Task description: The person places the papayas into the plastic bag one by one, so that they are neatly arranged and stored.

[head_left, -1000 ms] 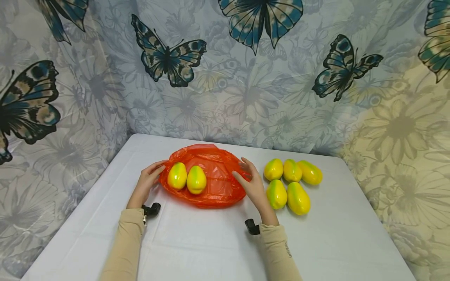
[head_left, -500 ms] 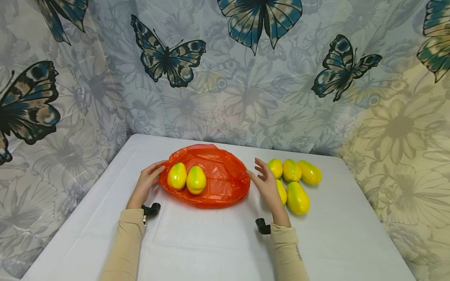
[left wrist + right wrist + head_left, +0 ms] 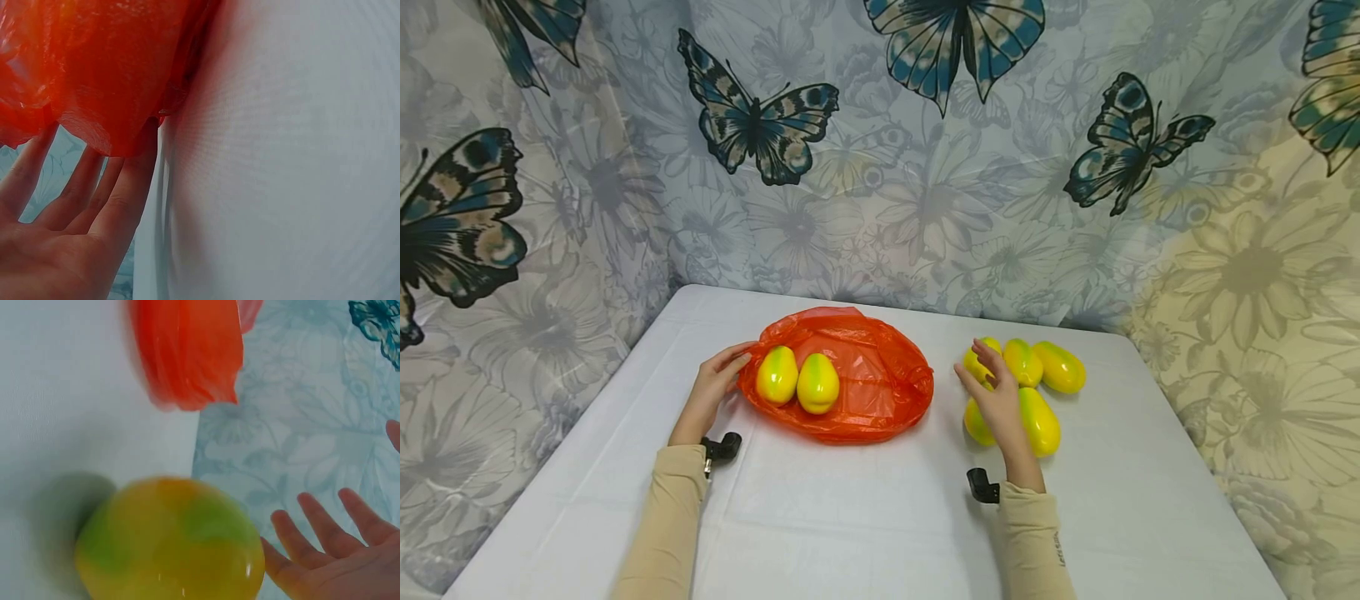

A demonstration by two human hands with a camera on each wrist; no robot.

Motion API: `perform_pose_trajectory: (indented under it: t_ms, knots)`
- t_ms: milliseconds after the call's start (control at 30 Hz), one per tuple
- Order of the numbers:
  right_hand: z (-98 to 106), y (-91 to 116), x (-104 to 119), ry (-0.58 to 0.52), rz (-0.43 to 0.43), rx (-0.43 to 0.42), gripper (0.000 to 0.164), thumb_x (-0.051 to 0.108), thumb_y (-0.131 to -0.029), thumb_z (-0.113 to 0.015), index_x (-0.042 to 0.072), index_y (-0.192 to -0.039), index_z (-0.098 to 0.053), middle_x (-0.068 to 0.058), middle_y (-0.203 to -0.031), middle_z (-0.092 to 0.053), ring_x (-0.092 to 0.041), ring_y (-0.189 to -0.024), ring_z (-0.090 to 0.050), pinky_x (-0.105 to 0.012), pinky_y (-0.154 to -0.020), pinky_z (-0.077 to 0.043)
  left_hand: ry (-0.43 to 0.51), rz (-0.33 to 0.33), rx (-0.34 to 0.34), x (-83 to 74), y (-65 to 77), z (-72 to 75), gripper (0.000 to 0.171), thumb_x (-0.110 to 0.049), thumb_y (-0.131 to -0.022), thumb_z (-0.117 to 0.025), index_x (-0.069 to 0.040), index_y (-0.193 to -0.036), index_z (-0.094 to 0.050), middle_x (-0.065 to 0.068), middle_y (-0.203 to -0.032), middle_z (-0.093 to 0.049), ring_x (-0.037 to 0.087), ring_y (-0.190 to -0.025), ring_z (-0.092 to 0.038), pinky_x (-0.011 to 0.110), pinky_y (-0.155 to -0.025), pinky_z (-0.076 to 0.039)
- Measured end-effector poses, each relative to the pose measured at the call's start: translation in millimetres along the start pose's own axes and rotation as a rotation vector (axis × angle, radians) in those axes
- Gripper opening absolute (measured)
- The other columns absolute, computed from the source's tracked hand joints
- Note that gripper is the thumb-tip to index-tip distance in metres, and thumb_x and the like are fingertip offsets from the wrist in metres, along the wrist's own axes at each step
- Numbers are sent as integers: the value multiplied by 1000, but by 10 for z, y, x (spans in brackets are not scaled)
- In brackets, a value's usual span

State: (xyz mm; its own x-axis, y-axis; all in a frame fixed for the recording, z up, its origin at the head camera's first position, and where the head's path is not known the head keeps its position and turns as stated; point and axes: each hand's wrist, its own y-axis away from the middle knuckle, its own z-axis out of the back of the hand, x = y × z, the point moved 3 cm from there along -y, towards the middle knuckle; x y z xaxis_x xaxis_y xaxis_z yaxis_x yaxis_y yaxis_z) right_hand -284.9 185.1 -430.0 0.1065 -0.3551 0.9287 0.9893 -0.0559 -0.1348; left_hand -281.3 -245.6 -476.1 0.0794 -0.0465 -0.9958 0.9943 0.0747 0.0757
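Note:
A red plastic bag [image 3: 872,400] lies spread with its mouth open, and two yellow-green mangoes [image 3: 777,376] sit in its left part. My left hand [image 3: 709,392] is at the bag's left rim; in the left wrist view its nearly straight fingers [image 3: 122,206] reach up against the outside of the red plastic, which covers the fingertips. My right hand [image 3: 997,400] hovers over the left side of a group of mangoes [image 3: 1040,423], partly hiding two of them. Its fingers [image 3: 328,528] are spread and hold nothing. One mango [image 3: 169,544] looms large and blurred beside them.
The mango group, including one lying on its side [image 3: 1060,367], sits to the right of the bag on a white-covered table [image 3: 850,525]. Behind the table hangs a floral cloth [image 3: 910,208] with butterflies. A small black camera is strapped at each wrist.
My right hand has left the bag's right rim and moved right, over the mango group. The bag's right side has spread out slightly. My left hand stays in place.

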Motion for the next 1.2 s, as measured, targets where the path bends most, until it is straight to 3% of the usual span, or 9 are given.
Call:
perform_pose_trajectory:
  t_ms: [267,433,633,800,1200]
  knots:
    - [180,43,-12,10,-54,-1,68,34,-93,-66,14,-151,-36,-12,-154,-40,-30,-145,-30,-48,-122,-19,-39,-23,-13,137,-84,30,50,-36,-100,-55,-11,-143,-50,6,-141,-52,-5,-106,-55,13,-84,-49]
    - [280,60,-53,14,-53,-28,67,34,-94,-65,14,-151,-35,-12,-154,-40,-28,-146,-31,-48,-122,-19,-55,-24,-18,164,-97,39,50,-36,-100,-54,-12,-143,-49,8,-143,-50,-4,-107,-55,14,-84,-49]
    - [420,89,-117,-5,-41,-62,67,31,-94,-65,11,-150,-35,-15,-153,-41,-30,-144,-32,-47,-122,-19,-22,-8,-5,29,-11,6,48,-28,-101,-54,-8,-144,-48,14,-145,-48,-2,-106,-56,14,-83,-50]
    - [555,126,-179,11,-89,-87,71,37,-93,-66,14,-152,-33,-11,-155,-38,-27,-147,-29,-45,-123,-19,-12,-2,3,-93,66,-22,47,-25,-101,-53,-5,-143,-48,13,-143,-50,1,-107,-57,14,-82,-50]
    - [792,217,-335,64,-115,-153,70,35,-94,-64,12,-152,-32,-15,-155,-38,-32,-146,-29,-51,-122,-15,-22,15,6,-76,56,-11,48,-27,-101,-53,-6,-145,-46,13,-146,-47,0,-108,-55,16,-85,-49]
